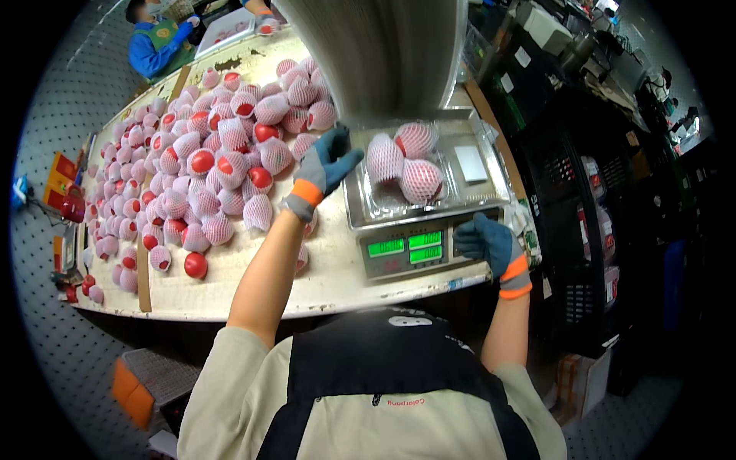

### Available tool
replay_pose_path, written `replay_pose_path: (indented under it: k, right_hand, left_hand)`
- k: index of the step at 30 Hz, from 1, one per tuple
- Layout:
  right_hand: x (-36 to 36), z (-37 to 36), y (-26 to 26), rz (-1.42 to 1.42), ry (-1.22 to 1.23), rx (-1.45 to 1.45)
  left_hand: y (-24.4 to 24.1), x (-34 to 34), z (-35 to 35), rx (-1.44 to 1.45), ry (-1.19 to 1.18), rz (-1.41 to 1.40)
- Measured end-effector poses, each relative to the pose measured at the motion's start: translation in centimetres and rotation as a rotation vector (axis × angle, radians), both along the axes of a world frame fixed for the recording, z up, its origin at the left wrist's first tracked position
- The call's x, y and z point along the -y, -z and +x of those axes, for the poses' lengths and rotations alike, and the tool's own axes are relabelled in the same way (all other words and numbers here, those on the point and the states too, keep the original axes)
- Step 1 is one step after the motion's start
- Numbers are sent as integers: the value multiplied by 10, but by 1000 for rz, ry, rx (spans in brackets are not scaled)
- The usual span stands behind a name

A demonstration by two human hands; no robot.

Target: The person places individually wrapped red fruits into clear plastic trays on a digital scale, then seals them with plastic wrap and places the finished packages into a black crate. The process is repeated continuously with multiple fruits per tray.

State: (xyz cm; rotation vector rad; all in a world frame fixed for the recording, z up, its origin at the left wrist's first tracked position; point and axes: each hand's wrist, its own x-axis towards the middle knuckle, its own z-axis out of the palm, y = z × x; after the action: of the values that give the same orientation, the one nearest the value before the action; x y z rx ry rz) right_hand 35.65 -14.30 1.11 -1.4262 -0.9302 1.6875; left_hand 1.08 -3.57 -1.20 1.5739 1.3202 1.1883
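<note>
A clear plastic tray (376, 198) rests on the metal pan (494, 192) of a digital weighing scale (374, 267). Three red fruits in pink foam nets (422, 181) sit in the tray, left of a white paper slip (470, 163). My left hand (329, 161), in a blue-grey knit glove, is at the pan's left edge, thumb and fingers apart, holding nothing. At the right end of the scale's lit green display (425, 238), my gloved right hand (487, 240) covers part of the panel. No object shows in it; whether its fingertips touch the panel is hidden.
A large heap of netted red fruit (213, 155) covers the table's left side, with one bare red fruit (196, 265) in front. A blurred grey column (391, 57) rises behind the scale. Dark crates (575, 299) stand right. A person in blue sleeves (152, 52) works far left.
</note>
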Motion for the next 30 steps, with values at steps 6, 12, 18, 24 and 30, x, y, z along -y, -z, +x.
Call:
replay_pose_path:
  k: [6, 12, 18, 24, 30]
  right_hand:
    - [-23, -44, -8, 711, 356, 584]
    - [-13, -105, 30, 486, -153, -267]
    - [-10, -160, 26, -318, -138, -498]
    - [-20, -147, 39, -166, 35, -497]
    - [-21, -65, 45, 66, -319, -49]
  left_hand:
    - [-11, -42, 11, 290, -53, -377]
    - [-9, -100, 11, -241, 196, -498]
    - [29, -96, -13, -498, 379, 219]
    - [22, -81, -3, -312, 270, -23]
    - [12, -42, 31, 75, 377, 406]
